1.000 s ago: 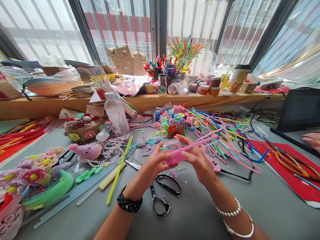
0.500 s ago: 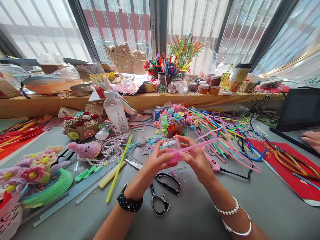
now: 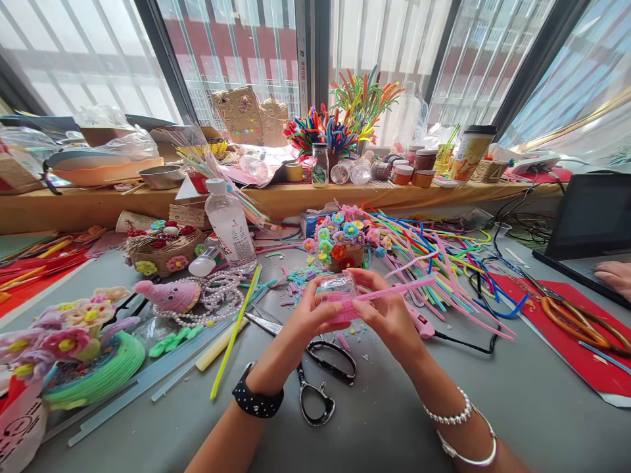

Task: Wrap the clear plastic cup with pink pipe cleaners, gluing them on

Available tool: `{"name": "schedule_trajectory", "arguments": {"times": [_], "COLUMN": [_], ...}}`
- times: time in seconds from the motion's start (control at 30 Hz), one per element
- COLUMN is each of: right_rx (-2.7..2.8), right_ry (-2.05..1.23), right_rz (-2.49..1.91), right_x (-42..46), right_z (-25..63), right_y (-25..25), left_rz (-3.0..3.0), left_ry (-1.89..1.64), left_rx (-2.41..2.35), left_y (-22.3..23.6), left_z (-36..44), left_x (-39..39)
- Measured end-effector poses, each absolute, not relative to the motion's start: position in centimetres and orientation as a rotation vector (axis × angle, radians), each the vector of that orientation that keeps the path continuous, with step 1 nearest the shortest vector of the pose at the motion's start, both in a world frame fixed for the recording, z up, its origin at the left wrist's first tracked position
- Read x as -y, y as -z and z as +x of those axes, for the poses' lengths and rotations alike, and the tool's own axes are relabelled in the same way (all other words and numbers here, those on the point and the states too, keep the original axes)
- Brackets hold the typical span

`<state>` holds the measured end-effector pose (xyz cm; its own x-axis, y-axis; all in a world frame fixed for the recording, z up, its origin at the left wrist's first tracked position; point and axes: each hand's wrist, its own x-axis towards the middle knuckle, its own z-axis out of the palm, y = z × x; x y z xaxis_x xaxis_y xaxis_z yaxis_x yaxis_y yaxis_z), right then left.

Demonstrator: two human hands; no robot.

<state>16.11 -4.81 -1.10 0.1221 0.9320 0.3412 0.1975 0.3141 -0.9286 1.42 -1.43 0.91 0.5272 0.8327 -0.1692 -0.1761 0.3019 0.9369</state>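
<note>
Between both hands is a small clear plastic cup [image 3: 337, 284], its lower part wrapped in pink pipe cleaner. My left hand [image 3: 310, 309] grips the cup from the left, thumb pressed on the pink wrapping. With my right hand [image 3: 383, 309] I pinch the pink pipe cleaner [image 3: 401, 287] against the cup's side; its loose end sticks out to the right. Black-handled scissors [image 3: 315, 374] lie under my hands, blades pointing left. A pink hot glue gun [image 3: 420, 322] lies just past my right hand, partly hidden. Pipe cleaner scraps [image 3: 298, 286] are scattered behind my left hand.
A flower-covered basket [image 3: 340, 243] and a pile of pipe cleaners [image 3: 434, 256] stand behind my hands. At left are a water bottle [image 3: 229, 223], glue sticks [image 3: 148, 387] and a green crescent planter [image 3: 98, 374]. Another person's hand [image 3: 614, 270] rests by a laptop [image 3: 591, 223].
Almost nothing differs. The pink pipe cleaner's loose end has shifted slightly; both hands keep their hold on the cup.
</note>
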Motion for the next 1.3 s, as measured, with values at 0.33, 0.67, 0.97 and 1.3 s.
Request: {"name": "schedule_trajectory", "arguments": {"times": [0.33, 0.67, 0.97, 1.3], "right_rx": [1.651, 1.432, 1.477, 1.582], "right_ry": [-0.678, -0.524, -0.551, -0.318], "right_rz": [-1.153, -1.223, -1.221, -1.26], "right_x": [5.1, 4.9, 5.0, 5.1], "right_z": [17.4, 17.0, 16.8, 16.3], "right_y": [0.0, 0.6, 0.5, 0.6], "left_rz": [1.091, 1.261, 1.218, 1.13], "left_ry": [-0.645, -1.177, -1.111, -1.009], "left_rx": [-0.599, -0.896, -0.824, -0.729], "left_y": [-1.8, -1.7, -1.3, -1.1], "left_z": [0.5, 0.7, 0.7, 1.0], "left_x": [1.4, 1.0, 1.0, 1.0]}}
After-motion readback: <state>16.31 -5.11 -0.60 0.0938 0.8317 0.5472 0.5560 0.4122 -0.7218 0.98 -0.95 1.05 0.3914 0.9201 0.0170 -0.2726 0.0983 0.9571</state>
